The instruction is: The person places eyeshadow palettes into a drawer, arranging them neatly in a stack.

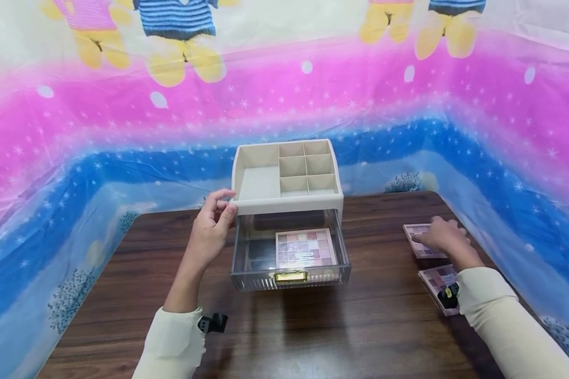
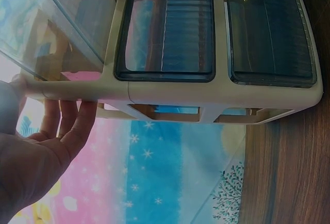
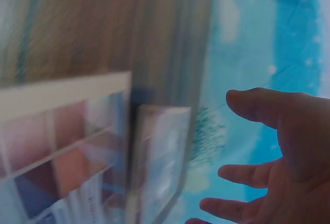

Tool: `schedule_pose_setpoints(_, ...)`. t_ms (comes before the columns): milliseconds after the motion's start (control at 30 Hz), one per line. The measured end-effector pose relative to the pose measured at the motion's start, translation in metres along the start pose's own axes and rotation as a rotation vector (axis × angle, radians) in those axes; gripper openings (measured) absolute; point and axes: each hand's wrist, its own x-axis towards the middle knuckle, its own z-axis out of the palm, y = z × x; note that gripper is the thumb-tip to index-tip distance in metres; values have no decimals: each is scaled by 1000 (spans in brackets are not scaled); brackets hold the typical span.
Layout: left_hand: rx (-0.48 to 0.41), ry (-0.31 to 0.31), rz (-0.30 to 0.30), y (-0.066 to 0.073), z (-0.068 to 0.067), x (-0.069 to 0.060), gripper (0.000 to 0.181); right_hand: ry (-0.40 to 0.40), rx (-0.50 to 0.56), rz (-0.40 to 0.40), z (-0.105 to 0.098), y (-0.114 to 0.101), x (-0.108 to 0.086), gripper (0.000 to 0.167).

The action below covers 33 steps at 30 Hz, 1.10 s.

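Note:
A cream desktop organizer stands on the table, its clear top drawer pulled out. Inside the drawer lies an eyeshadow palette with many pinkish pans. My left hand grips the organizer's front left corner; the left wrist view has its fingers along the side wall. At the right, my right hand is over a second eyeshadow palette, fingers spread. The right wrist view shows nothing held in it. A third palette lies nearer, partly covered by the right wrist camera.
Two lower drawers of the organizer are closed, with gold handles. On its top are one large and several small compartments. A printed cloth hangs behind the brown wooden table and along both sides.

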Motion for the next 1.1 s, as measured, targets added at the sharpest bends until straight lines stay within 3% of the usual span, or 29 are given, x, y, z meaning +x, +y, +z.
schedule_pose_setpoints(267, -13, -1, 2, -1, 0, 1, 36, -85, -42, 86, 15, 15, 12, 106)
schedule_pose_setpoints(533, -7, -3, -1, 0, 0, 1, 36, -108, -89, 59, 21, 19, 20, 116)
schedule_pose_setpoints(833, -18, -1, 8, 0, -1, 0, 35, -43, -17, 163, 30, 11, 22, 113)
schedule_pose_setpoints(1100, -14, 1, 10, 0, -1, 0, 36, 35, 19, 172, 35, 15, 22, 116)
